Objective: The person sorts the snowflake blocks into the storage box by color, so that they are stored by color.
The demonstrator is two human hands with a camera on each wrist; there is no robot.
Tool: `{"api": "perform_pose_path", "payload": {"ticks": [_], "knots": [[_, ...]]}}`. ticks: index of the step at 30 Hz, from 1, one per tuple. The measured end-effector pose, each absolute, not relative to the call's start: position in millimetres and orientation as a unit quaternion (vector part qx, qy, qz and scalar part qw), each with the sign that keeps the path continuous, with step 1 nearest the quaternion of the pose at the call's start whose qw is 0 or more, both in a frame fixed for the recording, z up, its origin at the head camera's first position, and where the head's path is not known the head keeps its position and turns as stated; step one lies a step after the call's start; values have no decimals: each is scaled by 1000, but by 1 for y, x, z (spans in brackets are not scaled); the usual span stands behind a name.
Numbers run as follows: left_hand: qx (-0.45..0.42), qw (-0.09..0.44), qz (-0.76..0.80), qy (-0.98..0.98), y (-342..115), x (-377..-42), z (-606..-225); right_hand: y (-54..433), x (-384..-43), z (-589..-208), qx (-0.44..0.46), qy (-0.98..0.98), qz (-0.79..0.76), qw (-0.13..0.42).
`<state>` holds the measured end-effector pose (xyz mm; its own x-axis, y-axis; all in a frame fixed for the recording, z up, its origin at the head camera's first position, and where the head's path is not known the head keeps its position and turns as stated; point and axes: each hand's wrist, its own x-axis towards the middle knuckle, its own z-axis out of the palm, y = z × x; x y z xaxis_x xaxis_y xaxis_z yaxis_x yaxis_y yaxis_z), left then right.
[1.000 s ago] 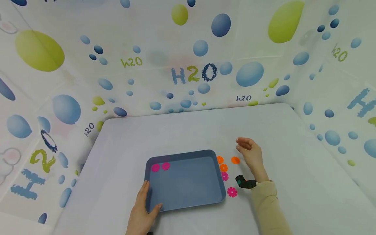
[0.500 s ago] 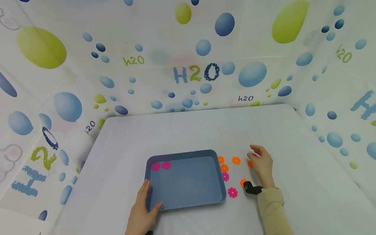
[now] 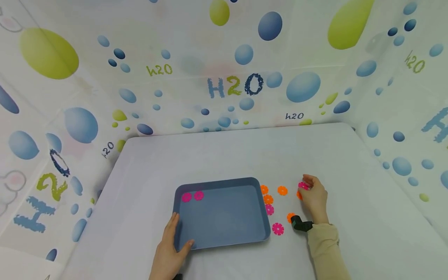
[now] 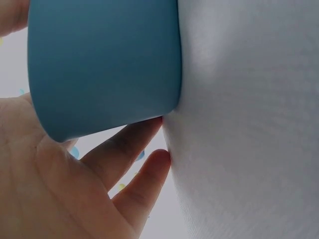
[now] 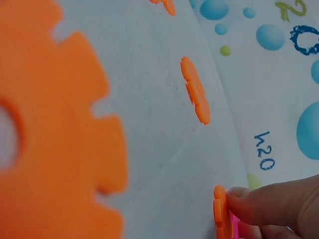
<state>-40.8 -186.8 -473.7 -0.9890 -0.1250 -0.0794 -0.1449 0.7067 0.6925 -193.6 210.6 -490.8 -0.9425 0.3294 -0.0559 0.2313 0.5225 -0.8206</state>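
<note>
In the head view my left hand (image 3: 169, 249) rests against the near-left corner of the blue-grey tray (image 3: 227, 241), fingers straight along its left wall and thumb at the front wall. Close up, the left wrist view shows these fingers beside the tray wall (image 4: 104, 64). My right hand (image 3: 316, 200) pinches a pink notched disc (image 3: 303, 185) between thumb and fingertips, right of the tray. Partly covered by that hand, an orange notched disc (image 3: 299, 195) sits just below it. The right wrist view shows the thumb (image 5: 264, 201) touching or very near an orange disc (image 5: 219, 211).
Two pink discs (image 3: 193, 196) lie in the tray's far-left corner. Between tray and right hand are more orange discs (image 3: 282, 190) and pink discs (image 3: 278, 229), some against the tray's right wall. A patterned sheet (image 3: 234, 46) rises behind the white table (image 3: 210, 155).
My right hand has moved right and slightly nearer, uncovering orange discs, and now holds a pink disc. The left hand and the tray stay in place.
</note>
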Motion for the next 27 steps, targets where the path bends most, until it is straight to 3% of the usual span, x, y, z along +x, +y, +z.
{"api": "perform_pose_path", "payload": {"ticks": [27], "knots": [[-74,8,375,924,-186,-40,-470,212,-194,-480,-134,-928,340,72]]}}
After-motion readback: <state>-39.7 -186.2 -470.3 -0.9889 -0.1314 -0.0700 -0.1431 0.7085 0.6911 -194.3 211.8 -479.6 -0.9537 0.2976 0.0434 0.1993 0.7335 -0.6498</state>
